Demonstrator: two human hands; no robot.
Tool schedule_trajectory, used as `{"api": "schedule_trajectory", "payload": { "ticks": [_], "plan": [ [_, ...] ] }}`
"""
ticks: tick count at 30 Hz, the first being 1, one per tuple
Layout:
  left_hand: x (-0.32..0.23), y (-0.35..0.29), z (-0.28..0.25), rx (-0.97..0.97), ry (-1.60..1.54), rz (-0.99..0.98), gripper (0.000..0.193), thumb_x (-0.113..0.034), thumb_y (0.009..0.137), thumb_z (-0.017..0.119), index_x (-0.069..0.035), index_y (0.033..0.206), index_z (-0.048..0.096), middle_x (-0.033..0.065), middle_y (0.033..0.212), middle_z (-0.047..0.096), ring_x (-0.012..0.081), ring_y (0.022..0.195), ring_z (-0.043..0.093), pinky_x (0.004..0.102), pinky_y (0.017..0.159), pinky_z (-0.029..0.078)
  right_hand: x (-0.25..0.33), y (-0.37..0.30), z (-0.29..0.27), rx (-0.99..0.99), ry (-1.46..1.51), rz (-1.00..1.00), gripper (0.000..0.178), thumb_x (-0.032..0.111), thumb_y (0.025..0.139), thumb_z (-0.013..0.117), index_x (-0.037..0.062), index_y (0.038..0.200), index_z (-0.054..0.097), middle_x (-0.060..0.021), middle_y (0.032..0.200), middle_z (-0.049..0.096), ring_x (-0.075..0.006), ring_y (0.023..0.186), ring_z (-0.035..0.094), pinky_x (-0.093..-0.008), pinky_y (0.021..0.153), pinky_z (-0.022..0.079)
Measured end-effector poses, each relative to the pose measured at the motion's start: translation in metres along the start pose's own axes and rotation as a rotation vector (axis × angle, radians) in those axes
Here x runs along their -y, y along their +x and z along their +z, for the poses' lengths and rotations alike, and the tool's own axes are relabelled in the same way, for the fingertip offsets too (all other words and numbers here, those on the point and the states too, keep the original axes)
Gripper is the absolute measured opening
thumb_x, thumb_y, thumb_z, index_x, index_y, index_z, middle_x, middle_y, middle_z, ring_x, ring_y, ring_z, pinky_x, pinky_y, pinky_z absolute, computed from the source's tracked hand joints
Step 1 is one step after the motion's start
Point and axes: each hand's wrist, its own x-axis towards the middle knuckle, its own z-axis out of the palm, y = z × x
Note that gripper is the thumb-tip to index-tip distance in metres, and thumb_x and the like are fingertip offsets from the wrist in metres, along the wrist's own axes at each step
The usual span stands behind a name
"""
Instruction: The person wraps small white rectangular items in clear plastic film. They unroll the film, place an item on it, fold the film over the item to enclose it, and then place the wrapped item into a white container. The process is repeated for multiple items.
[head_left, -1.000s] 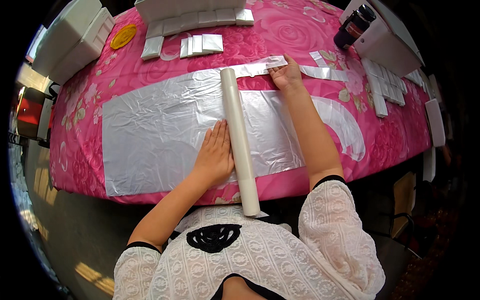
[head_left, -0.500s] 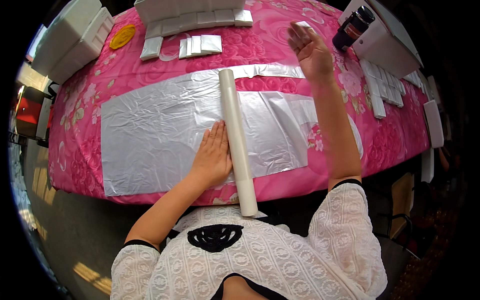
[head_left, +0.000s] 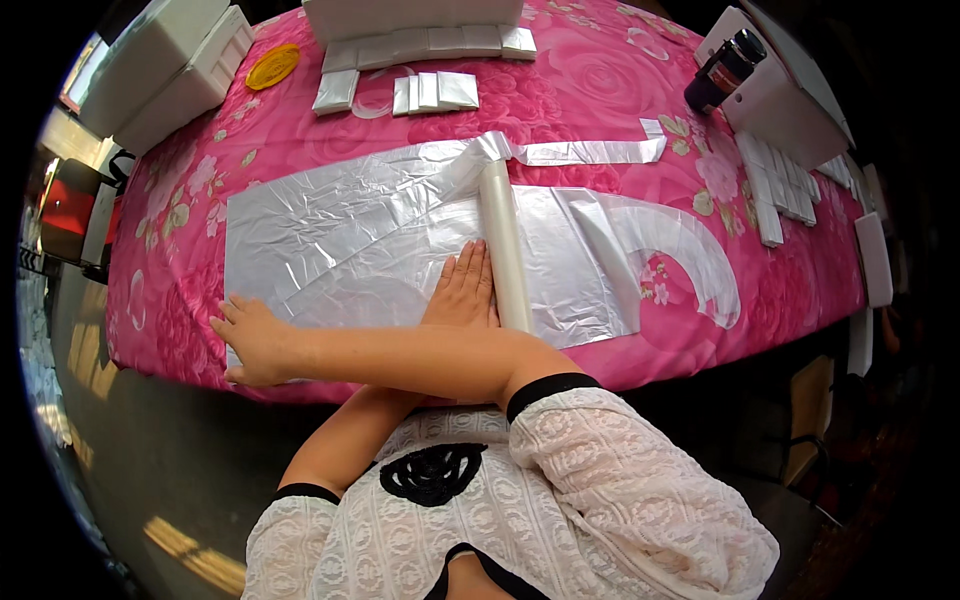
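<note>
A large silver plastic sheet point(head_left: 330, 240) lies spread and wrinkled before me. A long pale tube point(head_left: 506, 240) rests across its right part, pointing away from me. Flat on the sheet, my left hand point(head_left: 462, 287) touches the tube's left side, fingers stretched forward. My right arm crosses over my left forearm and hides the tube's near end. At the sheet's near left corner is my right hand point(head_left: 252, 342), open with fingers spread. The sheet's far edge laps over the tube's far end, and a narrow silver strip point(head_left: 590, 152) runs right from there.
Folded silver packets point(head_left: 437, 92) lie beyond the sheet by a white box point(head_left: 410, 12). White foam boxes point(head_left: 165, 75) stand far left beside a yellow disc point(head_left: 272, 67). At far right are a dark bottle point(head_left: 725, 70) and more packets point(head_left: 775, 185). A pink flowered cloth point(head_left: 590, 95) covers the table.
My right hand has swung from the far right across my left arm to the sheet's left edge. The sheet's far edge now laps over the tube's end. My left hand stays by the tube.
</note>
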Motion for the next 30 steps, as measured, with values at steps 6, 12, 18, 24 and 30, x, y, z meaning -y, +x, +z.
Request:
{"api": "schedule_trajectory", "payload": {
  "ticks": [6, 12, 18, 24, 30],
  "plan": [
    [-0.01, 0.001, -0.038, 0.207, -0.109, -0.082, 0.063, -0.023, 0.082, 0.04, 0.011, 0.133, 0.025, 0.0255, 0.14, 0.025, 0.0353, 0.133, 0.021, 0.0446, 0.109, 0.012, -0.07, -0.089, -0.115, -0.408, -0.293, -0.158, 0.049, -0.007, 0.064, 0.052, 0.0006, 0.113, 0.052, -0.017, 0.124, 0.048, -0.0329, 0.122, 0.038, -0.0409, 0.101, 0.032],
    [-0.012, 0.001, -0.02, 0.061, -0.097, -0.072, 0.063, -0.022, 0.083, 0.036, 0.012, 0.134, 0.022, 0.0257, 0.142, 0.021, 0.0343, 0.134, 0.017, 0.0434, 0.11, 0.01, -0.164, -0.213, -0.215, -0.581, -0.834, 0.5, 0.063, 0.008, 0.067, 0.06, 0.0028, 0.127, 0.042, -0.0183, 0.13, 0.041, -0.0362, 0.127, 0.028, -0.0441, 0.105, 0.023],
    [-0.009, -0.001, -0.024, 0.066, -0.117, -0.081, 0.064, -0.021, 0.082, 0.038, 0.012, 0.134, 0.022, 0.0257, 0.141, 0.021, 0.0348, 0.134, 0.018, 0.0437, 0.11, 0.01, -0.202, -0.185, -0.207, -0.686, -0.875, 0.473, 0.068, 0.018, 0.068, 0.064, 0.0016, 0.129, 0.039, -0.0179, 0.129, 0.043, -0.0364, 0.127, 0.028, -0.0453, 0.106, 0.022],
    [-0.009, 0.0, -0.022, 0.054, -0.095, -0.063, 0.064, -0.021, 0.081, 0.039, 0.012, 0.133, 0.024, 0.0259, 0.141, 0.022, 0.0356, 0.133, 0.019, 0.0437, 0.11, 0.012, -0.207, -0.18, -0.225, -0.782, -1.008, 0.482, 0.061, 0.012, 0.065, 0.062, 0.0034, 0.123, 0.046, -0.0137, 0.12, 0.051, -0.0308, 0.12, 0.041, -0.0435, 0.103, 0.027],
    [-0.012, -0.001, -0.024, 0.05, -0.104, -0.081, 0.064, -0.021, 0.08, 0.039, 0.011, 0.134, 0.023, 0.025, 0.142, 0.021, 0.0346, 0.134, 0.018, 0.0431, 0.11, 0.011, -0.178, -0.197, -0.267, -0.857, -1.149, 0.35, 0.06, 0.016, 0.066, 0.064, 0.0059, 0.122, 0.046, -0.0104, 0.119, 0.053, -0.0269, 0.118, 0.042, -0.0415, 0.103, 0.027]
  ]
}}
